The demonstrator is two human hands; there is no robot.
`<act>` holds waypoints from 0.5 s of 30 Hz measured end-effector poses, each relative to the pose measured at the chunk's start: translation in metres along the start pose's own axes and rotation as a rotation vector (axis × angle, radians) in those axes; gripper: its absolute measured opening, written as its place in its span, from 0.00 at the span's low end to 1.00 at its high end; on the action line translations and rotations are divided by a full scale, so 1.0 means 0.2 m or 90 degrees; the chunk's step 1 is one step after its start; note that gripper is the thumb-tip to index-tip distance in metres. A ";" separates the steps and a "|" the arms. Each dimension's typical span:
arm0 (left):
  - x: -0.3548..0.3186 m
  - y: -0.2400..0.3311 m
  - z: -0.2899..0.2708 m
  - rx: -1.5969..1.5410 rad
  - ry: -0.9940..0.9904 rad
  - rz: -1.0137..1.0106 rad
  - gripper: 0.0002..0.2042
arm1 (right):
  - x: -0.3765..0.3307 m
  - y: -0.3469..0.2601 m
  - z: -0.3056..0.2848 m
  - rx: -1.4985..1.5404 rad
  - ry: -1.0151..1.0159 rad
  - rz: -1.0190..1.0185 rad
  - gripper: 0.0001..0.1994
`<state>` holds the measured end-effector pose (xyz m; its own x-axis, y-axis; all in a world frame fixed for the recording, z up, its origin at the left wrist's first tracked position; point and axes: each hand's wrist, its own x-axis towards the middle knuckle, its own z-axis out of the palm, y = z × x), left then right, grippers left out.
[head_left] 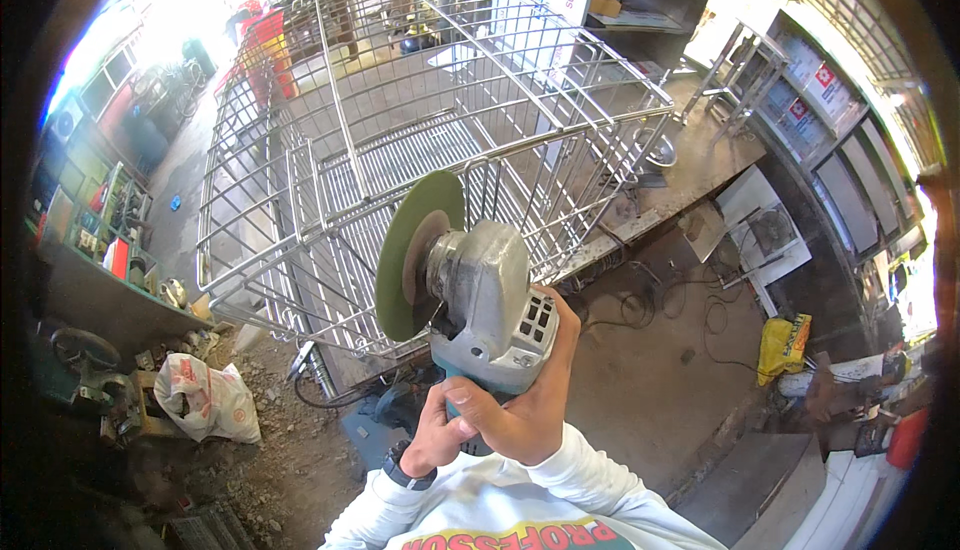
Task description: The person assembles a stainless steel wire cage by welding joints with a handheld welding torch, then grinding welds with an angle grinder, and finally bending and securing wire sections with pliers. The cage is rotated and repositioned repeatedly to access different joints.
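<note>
Your left hand (437, 437) and right hand (525, 410) meet and are clamped together on the blue-green angle grinder (490, 285) with a bare silver metal head. Your right hand wraps its right side; your left hand grips the body from the lower left, some of its fingers hidden. The thin, round, olive-green disc (398, 250) stands on edge, ahead and left of your hands.

Beyond your hands, the large silver wire cage (346, 115) sits on a brown workbench (715, 155), with a flat slatted metal rack (405, 155) inside. The disc overlaps its near side in view; you cannot tell whether they touch. Far ahead and right of your right hand, a shiny round metal bowl (660, 155) rests near the cage's corner. Well left of your left hand, a bulging white plastic bag (205, 400) stands on the rubble-strewn ground (285, 450), its contents hidden. Well right of your right hand lies a yellow printed sack (785, 348), contents also hidden.

The bench's front edge runs away from your right hand, up and rightward. Beside it, brown floor (625, 375) opens to your right, with thin dark cables (652, 302) trailing across its far part.
</note>
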<state>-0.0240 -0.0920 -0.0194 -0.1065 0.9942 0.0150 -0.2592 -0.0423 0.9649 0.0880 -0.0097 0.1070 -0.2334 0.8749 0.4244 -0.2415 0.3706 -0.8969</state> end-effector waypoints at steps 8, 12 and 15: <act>0.01 0.02 -0.01 -0.011 -0.028 -0.032 0.32 | 0.03 0.01 -0.02 0.000 -0.010 0.000 0.51; -0.01 0.03 -0.02 -0.030 0.001 -0.066 0.33 | 0.03 0.00 -0.01 0.018 -0.007 0.032 0.52; -0.01 0.06 0.00 -0.026 0.024 -0.048 0.33 | 0.01 0.00 0.00 0.002 0.001 0.051 0.52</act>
<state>-0.0273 -0.0952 -0.0086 -0.1217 0.9902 -0.0679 -0.3074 0.0274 0.9512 0.0881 -0.0075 0.1071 -0.2510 0.9023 0.3504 -0.2248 0.2978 -0.9278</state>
